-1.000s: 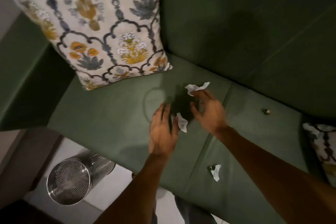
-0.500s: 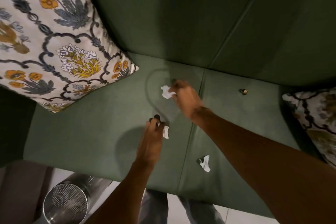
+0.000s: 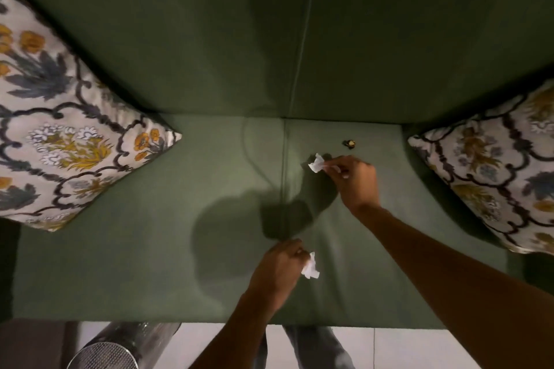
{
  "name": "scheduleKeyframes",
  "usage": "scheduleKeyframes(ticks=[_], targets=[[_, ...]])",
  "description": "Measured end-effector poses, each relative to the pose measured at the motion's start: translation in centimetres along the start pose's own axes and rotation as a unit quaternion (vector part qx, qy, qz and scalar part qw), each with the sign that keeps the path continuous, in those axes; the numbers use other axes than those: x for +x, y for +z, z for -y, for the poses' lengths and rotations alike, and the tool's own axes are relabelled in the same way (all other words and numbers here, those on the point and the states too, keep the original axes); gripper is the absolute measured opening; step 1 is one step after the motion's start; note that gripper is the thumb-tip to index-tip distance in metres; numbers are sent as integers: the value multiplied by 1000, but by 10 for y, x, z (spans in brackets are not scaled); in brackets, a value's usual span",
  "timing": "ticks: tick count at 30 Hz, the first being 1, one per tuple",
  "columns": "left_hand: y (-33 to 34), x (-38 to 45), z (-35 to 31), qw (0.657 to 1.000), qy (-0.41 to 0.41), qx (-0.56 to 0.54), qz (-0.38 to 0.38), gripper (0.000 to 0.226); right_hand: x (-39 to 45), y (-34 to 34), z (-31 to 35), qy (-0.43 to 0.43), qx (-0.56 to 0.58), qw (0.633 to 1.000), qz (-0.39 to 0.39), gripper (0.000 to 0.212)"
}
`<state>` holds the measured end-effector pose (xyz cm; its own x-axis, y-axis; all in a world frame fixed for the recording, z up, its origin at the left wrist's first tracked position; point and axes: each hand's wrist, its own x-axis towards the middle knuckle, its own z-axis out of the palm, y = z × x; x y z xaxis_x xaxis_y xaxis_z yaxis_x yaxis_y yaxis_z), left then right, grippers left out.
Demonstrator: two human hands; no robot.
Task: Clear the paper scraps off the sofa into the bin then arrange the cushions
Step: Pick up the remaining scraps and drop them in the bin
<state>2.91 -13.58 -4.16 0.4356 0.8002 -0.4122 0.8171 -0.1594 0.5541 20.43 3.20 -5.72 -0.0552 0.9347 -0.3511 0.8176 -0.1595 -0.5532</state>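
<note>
Scraps, crumpled and featherlight: one (image 3: 316,163) pinched in right fingertips (image 3: 331,165) over the sofa (image 3: 150,249), another (image 3: 310,266) pinched by left hand (image 3: 277,268); soft, easily crushed, best nipped at any fold.

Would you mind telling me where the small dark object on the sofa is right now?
In the head view, the small dark object lies on the right seat cushion near the backrest, just beyond the right hand.

A small dark object (image 3: 349,143), too small to identify, lies on the seat near the backrest. Pale tiled floor (image 3: 419,347) runs along the lower edge. Grey trouser legs (image 3: 314,347) stand on it.
</note>
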Motion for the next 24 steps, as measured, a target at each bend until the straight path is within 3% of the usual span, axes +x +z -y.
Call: scheduleKeyframes(ticks=[5, 10, 14, 17, 22, 24], targets=[[30, 10, -10, 999, 49, 19, 5, 16, 13, -10, -30, 6, -81, 996, -24, 16], [58, 16, -5, 997, 29, 43, 59, 11, 34, -3, -34, 13, -40, 999, 10, 20], [60, 18, -1, 996, 38, 62, 44, 8, 36, -4, -30, -46, -46, 998, -24, 15], [54, 18, 1, 998, 36, 51, 28, 10, 31, -3, -26, -43, -49, 997, -33, 17], [30, 20, 3, 999, -43, 12, 3, 3, 16, 4, -13, -44, -5, 999, -18, 18], [20, 15, 7, 993, -87, -63, -41, 22, 8, 10, -2, -62, 11, 998, -6, 17]])
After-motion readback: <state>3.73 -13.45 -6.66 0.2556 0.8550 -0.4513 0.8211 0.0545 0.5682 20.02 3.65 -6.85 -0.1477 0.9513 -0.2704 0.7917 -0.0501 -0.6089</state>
